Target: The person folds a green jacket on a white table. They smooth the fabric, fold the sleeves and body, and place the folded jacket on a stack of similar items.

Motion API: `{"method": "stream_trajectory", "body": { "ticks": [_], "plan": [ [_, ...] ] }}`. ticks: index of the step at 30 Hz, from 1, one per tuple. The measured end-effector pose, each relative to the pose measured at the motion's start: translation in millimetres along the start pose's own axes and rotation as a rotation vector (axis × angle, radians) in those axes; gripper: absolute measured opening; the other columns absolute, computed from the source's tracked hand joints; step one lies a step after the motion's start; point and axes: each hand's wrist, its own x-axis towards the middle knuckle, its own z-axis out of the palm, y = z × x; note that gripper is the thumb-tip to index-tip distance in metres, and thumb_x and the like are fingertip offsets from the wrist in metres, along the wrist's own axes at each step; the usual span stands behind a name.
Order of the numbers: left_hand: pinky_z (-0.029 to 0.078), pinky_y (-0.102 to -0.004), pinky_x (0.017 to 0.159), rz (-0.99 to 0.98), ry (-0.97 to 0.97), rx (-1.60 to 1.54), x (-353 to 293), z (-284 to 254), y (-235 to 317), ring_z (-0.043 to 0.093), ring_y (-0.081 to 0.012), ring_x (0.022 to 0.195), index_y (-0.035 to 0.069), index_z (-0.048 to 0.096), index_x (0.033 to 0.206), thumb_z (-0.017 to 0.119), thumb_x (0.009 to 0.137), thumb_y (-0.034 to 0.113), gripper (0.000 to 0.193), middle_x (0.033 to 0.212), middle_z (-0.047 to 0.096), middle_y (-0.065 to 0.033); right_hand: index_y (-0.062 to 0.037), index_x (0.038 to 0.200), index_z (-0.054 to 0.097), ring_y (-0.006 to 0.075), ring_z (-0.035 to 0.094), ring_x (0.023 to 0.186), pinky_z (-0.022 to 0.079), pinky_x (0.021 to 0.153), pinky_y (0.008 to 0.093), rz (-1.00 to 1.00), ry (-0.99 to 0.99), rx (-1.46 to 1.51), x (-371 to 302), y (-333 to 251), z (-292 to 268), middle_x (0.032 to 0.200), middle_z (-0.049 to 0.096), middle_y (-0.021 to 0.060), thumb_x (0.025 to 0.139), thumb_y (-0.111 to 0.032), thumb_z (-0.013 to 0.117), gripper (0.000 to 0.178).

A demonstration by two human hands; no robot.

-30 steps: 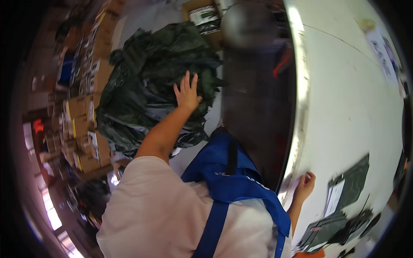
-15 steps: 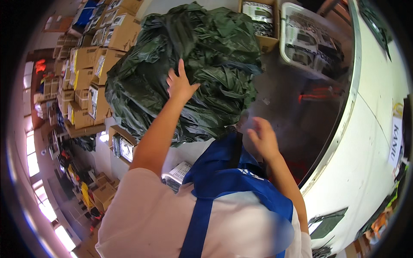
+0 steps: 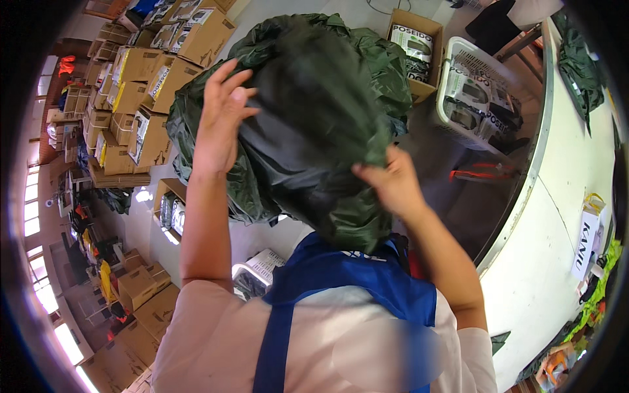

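A large heap of dark green, thin, glossy fabric (image 3: 386, 59) lies in front of me. One dark green fabric piece (image 3: 308, 124) is lifted over the heap, partly smeared by motion, its lower end hanging against my blue apron (image 3: 341, 272). My right hand (image 3: 398, 187) is closed on the right edge of this piece, thumb and fingers pinching it. At its left side my left hand (image 3: 221, 118) is raised with fingers apart and slightly bent, holding nothing that I can see. What kind of article the fabric is, I cannot make out.
Stacked cardboard boxes (image 3: 134, 98) stand at the left. Beyond the heap to the right are an open carton (image 3: 436, 46) and a white plastic basket (image 3: 445, 98), both containing printed packages. A white table (image 3: 557, 216) runs along the right. Another white basket (image 3: 239, 270) sits low at my left.
My left hand has moved left and the fabric piece has risen off the heap. My right hand, empty before, has moved up and taken hold of its edge.
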Motion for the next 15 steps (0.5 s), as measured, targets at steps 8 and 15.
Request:
{"method": "stream_trajectory", "body": {
  "ticks": [8, 15],
  "plan": [
    [0.045, -0.0336, 0.092, -0.37, -0.442, 0.638, -65.1, -63.5, -42.5, 0.058, -0.0286, 0.106, -0.001, 0.047, 0.129, 0.072, 0.078, 0.039, 0.069, 0.12, 0.059, -0.0184, -0.0017, 0.097, 0.066, 0.0206, 0.066, 0.078, 0.053, 0.079, 0.0311, -0.276, 0.365, 0.404, 6.2, -206.1, -9.9, 0.089, 0.069, 0.0095, 0.074, -0.002, 0.065, 0.023],
    [0.027, -0.0597, 0.102, -0.639, -0.327, -0.706, -59.8, 33.9, -104.6, 0.026, -0.0345, 0.134, 0.004, 0.013, 0.148, 0.044, 0.084, 0.069, 0.096, 0.152, 0.019, -0.0159, 0.0014, 0.111, 0.063, 0.0277, 0.062, 0.1, 0.048, 0.095, 0.0375, -0.976, 0.848, -0.16, -55.3, -265.3, -42.4, 0.113, 0.064, 0.0152, 0.088, -0.014, 0.05, 0.03]
  ]
}}
